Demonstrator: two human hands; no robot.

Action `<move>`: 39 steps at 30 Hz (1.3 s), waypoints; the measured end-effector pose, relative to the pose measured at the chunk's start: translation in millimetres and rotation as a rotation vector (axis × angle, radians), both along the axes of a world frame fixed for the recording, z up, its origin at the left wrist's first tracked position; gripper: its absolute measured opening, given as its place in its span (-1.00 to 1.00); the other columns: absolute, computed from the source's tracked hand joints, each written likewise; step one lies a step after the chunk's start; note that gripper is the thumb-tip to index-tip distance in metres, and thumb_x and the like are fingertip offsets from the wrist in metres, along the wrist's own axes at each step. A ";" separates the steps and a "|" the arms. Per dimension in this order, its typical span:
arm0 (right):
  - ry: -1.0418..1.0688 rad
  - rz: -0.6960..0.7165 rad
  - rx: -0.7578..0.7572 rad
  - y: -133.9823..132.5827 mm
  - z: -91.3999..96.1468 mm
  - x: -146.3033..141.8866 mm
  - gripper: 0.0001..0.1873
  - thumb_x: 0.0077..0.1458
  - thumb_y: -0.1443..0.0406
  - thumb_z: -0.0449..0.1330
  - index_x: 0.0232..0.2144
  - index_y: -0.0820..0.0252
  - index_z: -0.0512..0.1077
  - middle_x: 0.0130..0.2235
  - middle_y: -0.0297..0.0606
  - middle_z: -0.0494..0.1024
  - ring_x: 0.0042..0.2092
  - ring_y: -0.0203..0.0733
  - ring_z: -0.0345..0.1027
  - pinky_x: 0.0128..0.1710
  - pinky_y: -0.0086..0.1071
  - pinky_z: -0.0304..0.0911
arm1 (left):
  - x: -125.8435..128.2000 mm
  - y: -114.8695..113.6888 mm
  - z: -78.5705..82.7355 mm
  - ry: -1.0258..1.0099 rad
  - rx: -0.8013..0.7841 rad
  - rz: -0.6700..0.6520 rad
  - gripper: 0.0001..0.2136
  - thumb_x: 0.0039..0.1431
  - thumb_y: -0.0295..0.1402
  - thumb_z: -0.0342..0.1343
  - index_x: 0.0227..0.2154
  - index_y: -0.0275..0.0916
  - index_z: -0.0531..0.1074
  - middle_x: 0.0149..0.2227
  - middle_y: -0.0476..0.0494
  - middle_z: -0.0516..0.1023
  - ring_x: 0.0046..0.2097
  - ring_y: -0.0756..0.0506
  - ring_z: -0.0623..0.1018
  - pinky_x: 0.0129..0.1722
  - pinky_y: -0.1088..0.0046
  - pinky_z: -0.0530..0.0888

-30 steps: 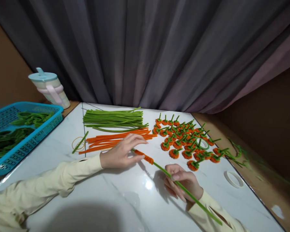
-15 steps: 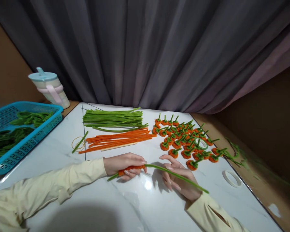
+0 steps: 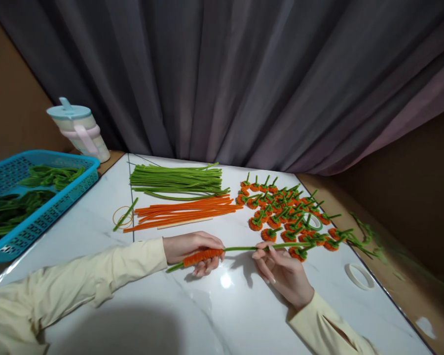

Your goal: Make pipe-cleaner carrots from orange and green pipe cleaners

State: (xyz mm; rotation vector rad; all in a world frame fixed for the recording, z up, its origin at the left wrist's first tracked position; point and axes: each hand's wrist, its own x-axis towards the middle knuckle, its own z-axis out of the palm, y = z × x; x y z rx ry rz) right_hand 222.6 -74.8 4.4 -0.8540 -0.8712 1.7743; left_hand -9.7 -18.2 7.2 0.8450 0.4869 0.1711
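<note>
Holding green stem [image 3: 240, 249] | left hand [image 3: 195, 243]: grip clamped on orange coil [image 3: 203, 257] | right hand [image 3: 283, 270]: grip pinching stem

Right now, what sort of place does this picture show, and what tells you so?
Likely a craft corner, perhaps in a home: a bundle of green fuzzy stems, loose orange stems and small orange-and-green pieces lie on a table.

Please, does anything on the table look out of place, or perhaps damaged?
Slightly, yes: a short green stem lies slanted across a thin loop, apart from the tidy green bundle. Also, a tape roll sits among the orange pieces. I see no spill, and the held orange coil shows no damage.
</note>
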 end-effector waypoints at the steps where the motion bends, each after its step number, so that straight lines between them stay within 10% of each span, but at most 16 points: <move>1: -0.014 -0.009 -0.004 0.1 -0.3 0.1 -0.76 -0.07 0.15 0.29 -0.38 0.20 0.49 -0.40 -0.25 0.56 -0.69 -0.44 -0.01 -0.65 -0.42 0.06 | 0.1 0.2 -0.1 0.000 -0.002 -0.004 -0.83 0.10 -0.33 0.00 -0.46 -0.34 0.36 -0.67 -0.09 0.41 -0.71 0.01 0.35 -0.80 0.59 0.25; 15: -0.123 -0.086 0.060 0.9 -1.4 -1.8 -0.71 0.05 0.10 0.21 -0.28 0.19 0.46 -0.39 -0.23 0.52 -0.66 -0.42 0.03 -0.63 -0.42 0.09 | 0.1 3.5 1.4 -0.012 -0.140 0.023 -0.79 0.06 -0.25 -0.01 -0.55 -0.29 0.28 -0.71 0.00 0.26 -0.72 0.06 0.24 -0.78 0.62 0.16; 24: -0.696 -0.019 0.890 3.0 58.4 -12.8 -0.80 0.16 0.19 0.12 -0.25 0.02 0.55 -0.13 -0.16 0.49 -0.06 0.00 0.30 -0.04 -0.11 0.18 | -4.0 9.1 2.0 -0.020 -0.207 0.081 -0.73 0.03 -0.23 0.14 -0.59 -0.28 0.24 -0.77 0.19 -0.06 -0.72 0.14 -0.16 -0.85 0.70 -0.10; 29: -0.554 0.139 0.853 30.4 88.6 -24.6 -0.78 0.17 0.20 0.12 -0.34 0.12 0.55 -0.30 -0.14 0.54 -0.12 0.02 0.34 -0.10 -0.06 0.23 | -8.1 3.4 6.4 -0.091 -0.117 -0.001 -0.75 0.05 -0.25 0.12 -0.58 -0.29 0.27 -0.78 0.17 -0.03 -0.72 0.14 -0.12 -0.84 0.71 -0.08; 34: -0.489 0.375 0.937 33.8 88.7 -45.7 -0.74 0.24 0.21 0.04 -0.19 0.13 0.50 -0.38 -0.19 0.51 -0.30 -0.16 0.36 -0.23 -0.24 0.26 | -9.2 10.3 5.1 -0.099 -0.214 0.117 -0.73 0.04 -0.25 0.09 -0.62 -0.30 0.23 -0.78 0.18 -0.05 -0.73 0.14 -0.16 -0.83 0.70 -0.11; 39: -0.986 0.562 1.405 16.4 62.6 -74.8 -0.66 0.30 0.25 -0.09 -0.18 0.25 0.46 -0.45 -0.22 0.45 -0.39 -0.24 0.24 -0.14 -0.25 0.16 | -8.3 18.0 0.3 -0.148 -0.326 0.282 -0.69 0.05 -0.26 0.07 -0.67 -0.29 0.15 -0.78 0.18 -0.07 -0.72 0.15 -0.18 -0.83 0.70 -0.15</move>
